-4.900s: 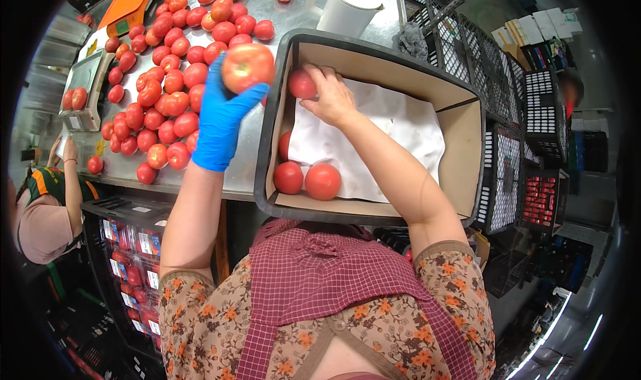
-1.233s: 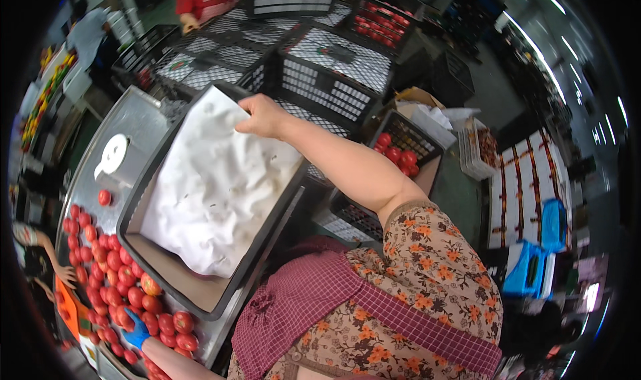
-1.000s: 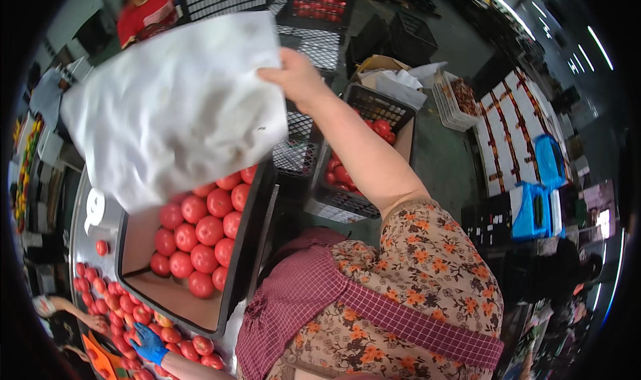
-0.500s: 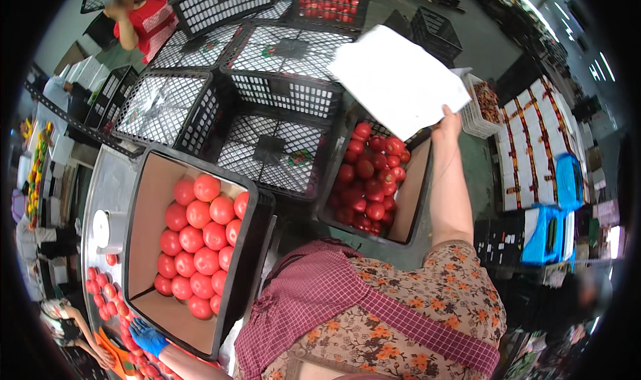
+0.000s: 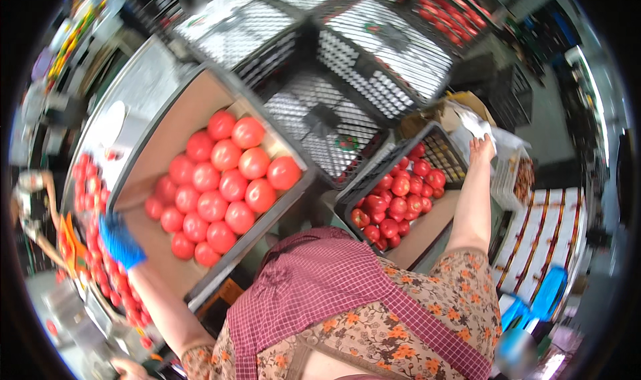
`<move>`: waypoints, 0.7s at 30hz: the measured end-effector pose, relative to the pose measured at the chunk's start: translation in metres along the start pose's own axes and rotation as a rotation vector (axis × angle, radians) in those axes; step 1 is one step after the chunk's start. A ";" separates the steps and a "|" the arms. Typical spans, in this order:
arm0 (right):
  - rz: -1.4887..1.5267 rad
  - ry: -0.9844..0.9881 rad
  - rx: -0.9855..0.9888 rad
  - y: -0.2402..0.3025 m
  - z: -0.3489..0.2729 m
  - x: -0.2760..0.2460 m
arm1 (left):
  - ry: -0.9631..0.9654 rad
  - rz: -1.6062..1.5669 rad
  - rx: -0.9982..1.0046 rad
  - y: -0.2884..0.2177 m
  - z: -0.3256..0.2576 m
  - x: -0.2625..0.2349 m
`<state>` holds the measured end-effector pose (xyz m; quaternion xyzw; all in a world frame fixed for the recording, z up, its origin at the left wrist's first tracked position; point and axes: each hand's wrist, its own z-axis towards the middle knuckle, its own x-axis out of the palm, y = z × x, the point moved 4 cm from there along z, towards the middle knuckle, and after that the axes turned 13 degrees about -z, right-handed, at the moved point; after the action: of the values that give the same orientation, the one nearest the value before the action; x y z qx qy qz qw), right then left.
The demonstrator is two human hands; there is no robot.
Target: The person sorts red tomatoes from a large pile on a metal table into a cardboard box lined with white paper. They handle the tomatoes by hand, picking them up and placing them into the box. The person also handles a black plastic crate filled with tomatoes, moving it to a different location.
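Note:
My left hand, in a blue glove, is stretched out over loose tomatoes on the metal table, just outside the near left side of a big black crate. Its fingers look extended, with nothing visible in them. Cardboard lines this crate, and large red tomatoes lie in it in rows. Bare and reaching far to the right, my right hand has its fingers on a white sheet, beyond a second black crate. That crate holds smaller, darker tomatoes. Blur softens the fingers' grip.
An empty black crate stands between the two filled ones, with more upturned crates behind. A white roll or tub sits on the table. Stacked white boxes stand at the right. At far left a person's arm reaches in.
The view has turned, so the crates sit tilted and farther right. My left hand has moved up along the crate's side. The sheet is lowered beyond the right crate and shows much less.

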<state>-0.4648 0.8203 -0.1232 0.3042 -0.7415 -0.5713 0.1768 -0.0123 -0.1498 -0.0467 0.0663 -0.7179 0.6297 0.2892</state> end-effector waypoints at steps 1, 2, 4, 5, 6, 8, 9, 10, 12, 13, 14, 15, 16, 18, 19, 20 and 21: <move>0.004 0.153 -0.088 0.006 -0.029 0.024 | 0.047 -0.024 0.016 0.012 -0.020 0.040; 0.011 0.332 -0.154 0.010 -0.068 0.062 | 0.148 -0.091 -0.064 0.015 -0.012 0.034; -0.125 0.576 -0.445 0.039 -0.182 0.127 | 0.092 -0.164 -0.071 0.027 -0.012 0.053; -0.177 0.690 -0.570 0.053 -0.243 0.151 | 0.013 -0.166 -0.115 0.033 -0.025 0.075; -0.224 0.790 -0.702 0.066 -0.305 0.170 | -0.052 -0.176 -0.164 0.039 -0.031 0.089; -0.386 1.088 -1.095 0.074 -0.444 0.205 | -0.042 -0.139 -0.205 0.039 -0.031 0.071; -0.495 1.260 -1.249 0.074 -0.502 0.213 | 0.003 -0.157 -0.199 0.033 -0.034 0.075; -0.535 1.385 -1.447 0.064 -0.543 0.224 | 0.036 -0.178 -0.187 0.032 -0.028 0.076; -0.914 1.383 -1.801 0.027 -0.596 0.253 | 0.065 -0.230 -0.189 0.022 -0.031 0.083; -1.143 1.377 -1.740 0.003 -0.604 0.274 | 0.080 -0.265 -0.213 0.018 -0.039 0.095; -1.369 1.363 -1.669 -0.023 -0.602 0.294 | 0.090 -0.300 -0.234 0.015 -0.048 0.105; -1.546 1.291 -1.718 -0.043 -0.597 0.309 | 0.132 -0.313 -0.241 0.015 -0.053 0.109; -1.723 1.208 -1.766 -0.061 -0.594 0.321 | 0.148 -0.363 -0.278 0.020 -0.054 0.109; -1.832 1.161 -1.736 -0.080 -0.597 0.337 | 0.198 -0.445 -0.342 0.029 -0.056 0.104; -1.884 1.130 -1.721 -0.085 -0.595 0.343 | 0.194 -0.448 -0.358 0.029 -0.059 0.109; -1.875 1.115 -1.732 -0.088 -0.593 0.344 | 0.197 -0.458 -0.362 0.026 -0.066 0.115; -1.860 1.105 -1.736 -0.090 -0.592 0.343 | 0.196 -0.454 -0.365 0.025 -0.068 0.118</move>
<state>-0.3396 0.1438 -0.0699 0.6593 0.4858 -0.5582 0.1334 -0.0984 -0.0491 -0.0066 0.1108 -0.7547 0.4131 0.4975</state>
